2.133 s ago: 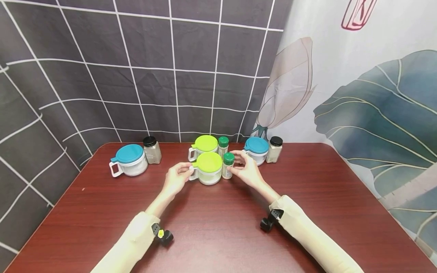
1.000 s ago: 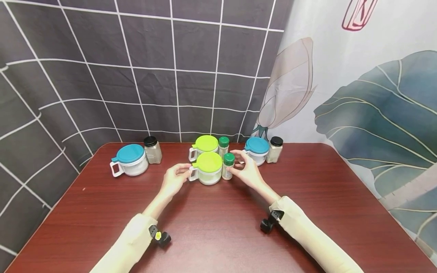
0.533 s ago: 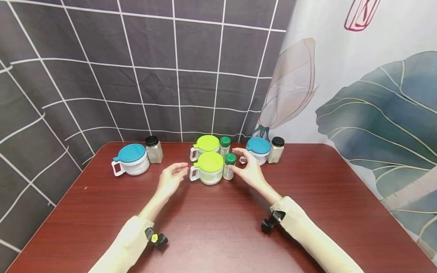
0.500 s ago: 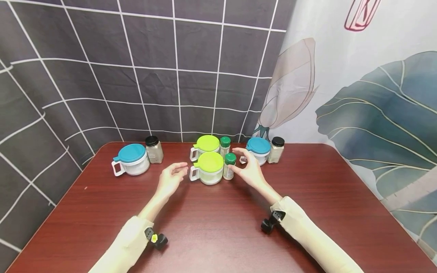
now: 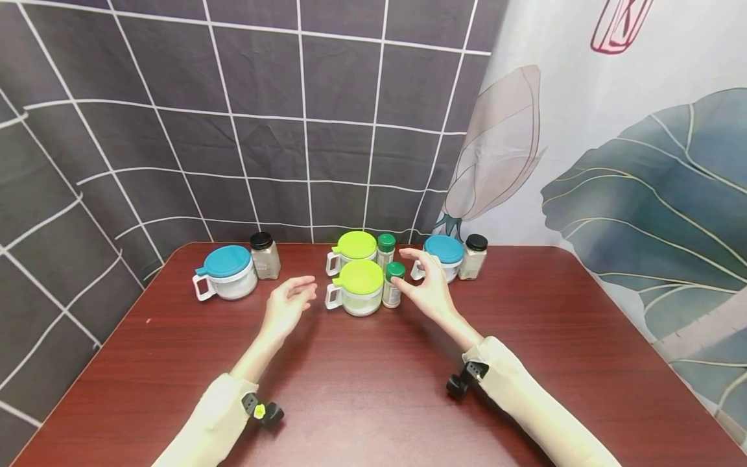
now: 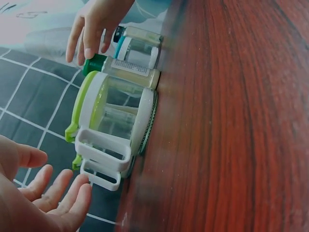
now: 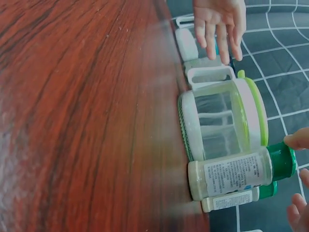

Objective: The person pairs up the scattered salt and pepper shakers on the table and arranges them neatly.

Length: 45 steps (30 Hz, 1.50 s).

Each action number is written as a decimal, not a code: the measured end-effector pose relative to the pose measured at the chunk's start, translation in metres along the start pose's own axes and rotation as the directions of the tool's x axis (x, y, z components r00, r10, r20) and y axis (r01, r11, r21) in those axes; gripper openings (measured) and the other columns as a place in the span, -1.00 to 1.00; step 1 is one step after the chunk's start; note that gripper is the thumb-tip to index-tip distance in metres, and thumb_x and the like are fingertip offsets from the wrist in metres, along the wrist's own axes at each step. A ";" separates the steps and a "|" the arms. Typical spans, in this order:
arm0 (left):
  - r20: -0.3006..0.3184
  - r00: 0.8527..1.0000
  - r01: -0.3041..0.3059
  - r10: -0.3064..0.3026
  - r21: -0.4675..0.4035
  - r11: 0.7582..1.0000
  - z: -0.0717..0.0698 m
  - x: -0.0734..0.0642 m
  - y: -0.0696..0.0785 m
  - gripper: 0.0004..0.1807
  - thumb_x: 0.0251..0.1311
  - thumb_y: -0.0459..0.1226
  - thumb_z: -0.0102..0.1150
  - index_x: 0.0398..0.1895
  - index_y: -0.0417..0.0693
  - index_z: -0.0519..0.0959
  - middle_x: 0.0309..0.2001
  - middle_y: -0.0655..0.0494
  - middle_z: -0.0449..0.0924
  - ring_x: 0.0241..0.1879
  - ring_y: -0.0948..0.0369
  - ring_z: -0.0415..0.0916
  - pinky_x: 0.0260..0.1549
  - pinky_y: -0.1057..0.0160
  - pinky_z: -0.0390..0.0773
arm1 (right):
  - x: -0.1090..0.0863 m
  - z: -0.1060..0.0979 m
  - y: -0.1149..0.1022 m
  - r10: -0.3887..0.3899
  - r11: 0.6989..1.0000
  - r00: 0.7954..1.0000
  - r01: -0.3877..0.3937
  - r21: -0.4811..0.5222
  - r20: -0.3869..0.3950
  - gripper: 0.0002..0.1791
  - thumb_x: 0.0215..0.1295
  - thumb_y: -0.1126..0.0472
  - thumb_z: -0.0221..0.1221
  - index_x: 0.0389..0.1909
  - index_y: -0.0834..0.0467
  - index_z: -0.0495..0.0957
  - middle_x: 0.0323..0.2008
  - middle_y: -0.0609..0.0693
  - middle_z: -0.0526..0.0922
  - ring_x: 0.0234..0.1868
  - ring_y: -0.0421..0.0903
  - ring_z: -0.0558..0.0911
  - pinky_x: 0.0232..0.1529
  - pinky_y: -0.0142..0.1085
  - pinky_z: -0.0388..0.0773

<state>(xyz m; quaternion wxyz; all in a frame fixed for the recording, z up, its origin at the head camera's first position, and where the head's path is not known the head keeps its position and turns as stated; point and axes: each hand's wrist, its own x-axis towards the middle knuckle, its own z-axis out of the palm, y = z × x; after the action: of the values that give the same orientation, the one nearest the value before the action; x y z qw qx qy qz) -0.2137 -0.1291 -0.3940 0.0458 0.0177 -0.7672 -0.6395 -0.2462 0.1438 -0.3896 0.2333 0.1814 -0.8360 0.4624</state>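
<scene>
My left hand (image 5: 286, 306) hovers left of the front lime-lidded seasoning jar (image 5: 360, 279), fingers relaxed and apart from its white handle (image 6: 103, 147). The jar's clear body (image 7: 217, 121) stands upright on the table. Close against its right side is a green-capped spice shaker (image 7: 231, 174) with a printed label. My right hand (image 5: 432, 290) is beside this shaker, thumb tip at the green cap (image 7: 281, 162) and the other fingers spread away from it. Directly behind stand a second lime-lidded jar (image 5: 356, 245) and a second green-capped shaker (image 5: 386, 246).
A blue-lidded jar (image 5: 229, 272) and a black-capped square bottle (image 5: 265, 258) stand at the back left. Another blue-lidded jar (image 5: 445, 253) and black-capped bottle (image 5: 473, 258) are right of my right hand. The reddish wooden table (image 5: 362, 389) ends at a dark grid-patterned curtain (image 5: 262, 149).
My left hand has let go of the front jar's handle and drawn back to the left. My right fingers have loosened from the front shaker. The jars and shakers stay in place.
</scene>
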 end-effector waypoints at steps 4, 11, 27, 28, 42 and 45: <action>-0.020 1.000 -0.015 0.015 0.011 1.000 -0.003 -0.001 0.001 -0.66 0.33 -0.34 0.06 0.11 -0.30 0.52 0.05 -0.27 0.59 -0.10 0.09 0.65 -0.08 0.22 0.64 | 0.001 0.001 -0.003 -0.039 0.999 0.999 0.039 -0.016 -0.016 -0.46 -0.02 0.29 0.42 0.06 0.21 0.54 0.02 0.11 0.63 0.09 0.05 0.42 0.13 -0.05 0.33; -0.039 0.999 -0.029 0.030 0.026 0.999 -0.009 -0.004 0.002 -0.68 0.33 -0.34 0.06 0.10 -0.28 0.53 0.04 -0.28 0.60 -0.16 0.14 0.67 -0.12 0.23 0.65 | 0.003 0.004 -0.008 -0.098 0.995 0.995 0.097 -0.025 -0.030 -0.46 -0.04 0.32 0.42 0.05 0.23 0.55 0.00 0.09 0.64 0.04 0.06 0.43 0.06 -0.11 0.32; -0.082 0.996 -0.027 0.031 0.044 0.999 -0.028 -0.007 0.007 -0.68 0.35 -0.30 0.05 0.10 -0.24 0.53 0.07 -0.25 0.59 -0.33 0.49 0.61 -0.19 0.39 0.63 | 0.010 0.021 -0.026 -0.131 0.991 0.991 0.131 -0.005 -0.024 -0.48 -0.02 0.29 0.41 0.04 0.21 0.56 -0.03 0.08 0.65 -0.03 0.12 0.43 -0.01 -0.13 0.36; -0.082 0.996 -0.025 0.029 0.044 0.999 -0.029 -0.007 0.007 -0.68 0.35 -0.30 0.04 0.11 -0.24 0.52 0.08 -0.25 0.59 -0.33 0.51 0.60 -0.17 0.37 0.63 | 0.010 0.022 -0.027 -0.129 0.992 0.991 0.129 -0.006 -0.019 -0.48 -0.01 0.29 0.41 0.04 0.20 0.56 -0.02 0.09 0.65 -0.03 0.09 0.43 -0.01 -0.13 0.35; -0.097 0.995 -0.021 0.025 0.045 0.999 -0.044 -0.009 0.010 -0.66 0.37 -0.30 0.01 0.15 -0.27 0.49 0.12 -0.28 0.54 -0.30 0.50 0.61 -0.19 0.46 0.60 | 0.013 0.036 -0.038 -0.175 0.984 0.984 0.175 -0.019 -0.013 -0.47 -0.04 0.29 0.41 0.04 0.18 0.56 -0.04 0.08 0.65 -0.01 0.04 0.43 0.04 -0.09 0.35; -0.105 0.994 -0.016 0.020 0.038 0.999 -0.047 -0.009 0.011 -0.66 0.38 -0.30 0.01 0.14 -0.27 0.49 0.13 -0.29 0.54 -0.30 0.50 0.61 -0.21 0.49 0.59 | 0.015 0.041 -0.040 -0.177 0.984 0.984 0.177 -0.021 -0.007 -0.47 -0.05 0.29 0.41 0.04 0.17 0.56 -0.06 0.07 0.66 -0.02 0.02 0.44 0.04 -0.11 0.37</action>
<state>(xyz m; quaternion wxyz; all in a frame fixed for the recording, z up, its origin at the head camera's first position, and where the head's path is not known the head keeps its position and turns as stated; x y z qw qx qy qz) -0.1997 -0.1720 -0.3752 0.0916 0.0455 -0.7757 -0.6228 -0.2465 0.0870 -0.3727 0.2791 0.2505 -0.8202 0.4320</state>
